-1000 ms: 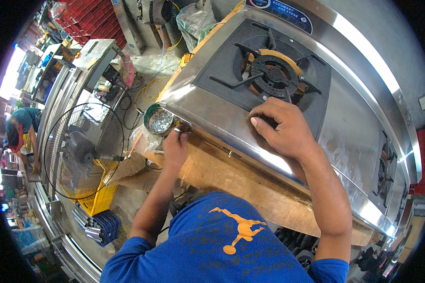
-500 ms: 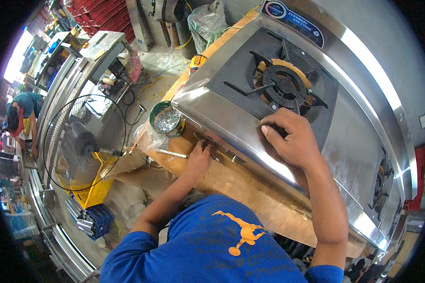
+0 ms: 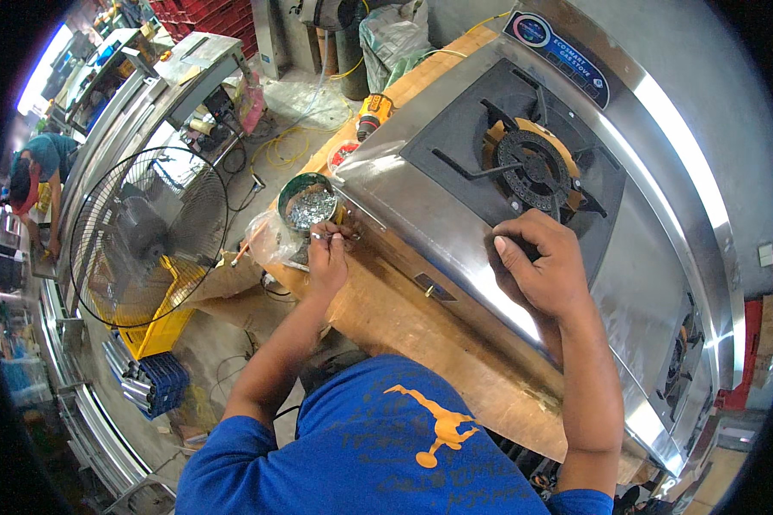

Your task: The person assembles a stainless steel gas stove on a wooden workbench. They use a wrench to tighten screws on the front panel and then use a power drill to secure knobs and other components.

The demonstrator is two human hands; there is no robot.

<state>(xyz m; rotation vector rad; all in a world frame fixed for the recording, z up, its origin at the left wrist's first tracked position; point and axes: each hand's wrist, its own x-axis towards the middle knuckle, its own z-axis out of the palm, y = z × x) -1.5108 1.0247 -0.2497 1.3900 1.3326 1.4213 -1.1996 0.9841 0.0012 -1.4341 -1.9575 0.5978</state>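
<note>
My left hand [image 3: 327, 264] is closed in a pinch just in front of a round tub [image 3: 309, 204] of small shiny metal pieces. Something small and dark shows at its fingertips, too small to name. Loosely curled, my right hand [image 3: 543, 262] rests on the front part of the steel gas stove [image 3: 481, 236], with nothing visible between thumb and forefinger. Behind that hand sits a black and brass-coloured burner [image 3: 532, 163]. On the stove's front panel is a dark slot with a small brass fitting [image 3: 430, 291].
A yellow cordless drill [image 3: 374, 114] lies on the wooden bench [image 3: 395, 330] beyond the tub. Clear plastic wrapping [image 3: 268, 240] bunches beside the tub. A caged fan [image 3: 146, 232] stands left, near a yellow crate [image 3: 159, 330]. Far left, another person [image 3: 47, 167] bends over.
My left hand has moved away from the stove's front panel, up and left to the tub, uncovering the brass fitting. My right hand keeps its curled pose. The view has shifted slightly.
</note>
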